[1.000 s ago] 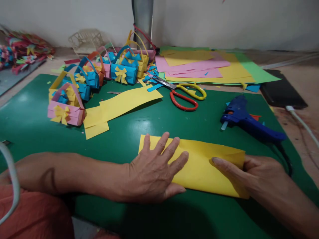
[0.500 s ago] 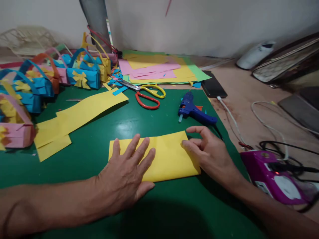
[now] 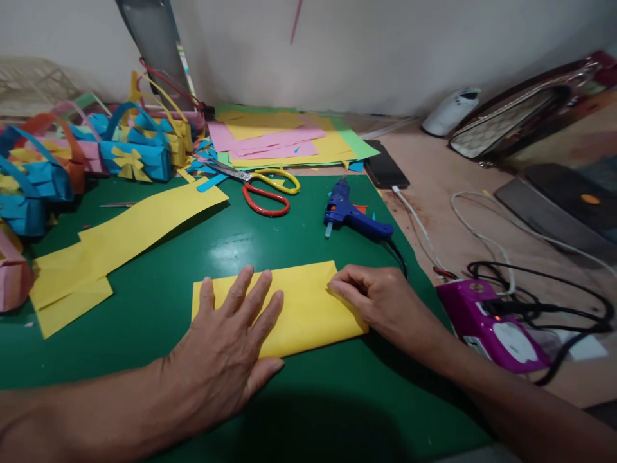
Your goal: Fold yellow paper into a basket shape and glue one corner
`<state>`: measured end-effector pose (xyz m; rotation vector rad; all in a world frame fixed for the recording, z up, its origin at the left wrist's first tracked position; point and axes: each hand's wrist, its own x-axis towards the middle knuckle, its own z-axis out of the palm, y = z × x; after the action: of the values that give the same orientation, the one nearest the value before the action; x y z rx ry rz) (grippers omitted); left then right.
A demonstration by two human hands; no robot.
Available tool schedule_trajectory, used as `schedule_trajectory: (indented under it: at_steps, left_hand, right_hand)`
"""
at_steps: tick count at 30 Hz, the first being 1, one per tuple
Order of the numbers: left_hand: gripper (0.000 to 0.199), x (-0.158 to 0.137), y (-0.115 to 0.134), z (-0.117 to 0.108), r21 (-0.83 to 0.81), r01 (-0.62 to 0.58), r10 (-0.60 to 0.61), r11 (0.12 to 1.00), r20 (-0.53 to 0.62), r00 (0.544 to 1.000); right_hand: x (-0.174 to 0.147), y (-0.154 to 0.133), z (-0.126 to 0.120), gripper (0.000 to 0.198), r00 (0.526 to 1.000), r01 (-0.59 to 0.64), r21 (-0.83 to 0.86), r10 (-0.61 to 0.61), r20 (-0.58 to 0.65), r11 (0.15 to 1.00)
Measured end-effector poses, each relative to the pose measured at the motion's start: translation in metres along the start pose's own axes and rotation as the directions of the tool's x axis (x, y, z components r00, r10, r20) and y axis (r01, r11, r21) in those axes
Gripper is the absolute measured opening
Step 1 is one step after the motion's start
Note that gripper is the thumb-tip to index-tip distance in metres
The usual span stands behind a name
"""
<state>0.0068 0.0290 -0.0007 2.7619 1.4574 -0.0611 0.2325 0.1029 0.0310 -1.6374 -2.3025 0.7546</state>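
A folded sheet of yellow paper (image 3: 303,312) lies on the green mat (image 3: 299,424) in front of me. My left hand (image 3: 226,337) rests flat over its left part, fingers spread and thumb out at the near edge. At the right end, my right hand (image 3: 385,296) has thumb and forefinger pinched together on the paper's edge, just below its far corner. The other right fingers are curled and partly hidden. Beyond the paper lie scissors (image 3: 267,211) with one red and one yellow handle, and a blue glue gun (image 3: 359,218).
Several small paper baskets (image 3: 135,161) crowd the left. Yellow strips (image 3: 130,235) lie before them. Coloured sheets (image 3: 274,135) are stacked at the back. On the right are a phone (image 3: 387,166), a purple power box (image 3: 486,328) with black cables, and a bag (image 3: 511,119).
My right thumb and forefinger, apart before, have closed on the paper's right edge. My left hand still lies flat on the sheet. The whole view has shifted to the right.
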Motion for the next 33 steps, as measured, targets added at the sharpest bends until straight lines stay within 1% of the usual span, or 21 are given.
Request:
schedule_trajectory:
  at_steps: [6,13,18,23,33]
  left_hand:
    - [0.054,0.0002,-0.0002,-0.0002,-0.008,0.005,-0.005,1.000,0.019,1.000]
    - [0.055,-0.0009,-0.0003,0.0006,0.001,-0.003,0.003,1.000,0.014,1.000]
    - [0.055,-0.0014,-0.0012,0.0023,-0.002,-0.003,0.003,1.000,0.021,1.000]
    - [0.055,-0.0018,-0.0007,0.0035,0.003,-0.007,0.007,1.000,0.003,1.000]
    - [0.056,-0.0002,0.0004,0.0034,0.014,0.004,-0.004,1.000,-0.009,1.000]
  right_hand:
    - [0.0005,0.0045,-0.0001,0.024,0.998,-0.017,0.053,0.014,0.056,0.998]
    - [-0.0004,0.0026,-0.0014,0.024,0.996,-0.041,0.054,0.036,0.076,0.998]
    - [-0.0006,0.0039,0.0000,0.024,0.998,-0.026,0.061,0.022,0.062,0.998]
    - [0.0000,0.0037,0.0002,0.025,0.998,-0.009,0.055,0.006,0.054,0.998]
    - [0.0000,0.0040,0.0004,0.027,0.998,-0.012,0.053,0.009,0.059,0.999]
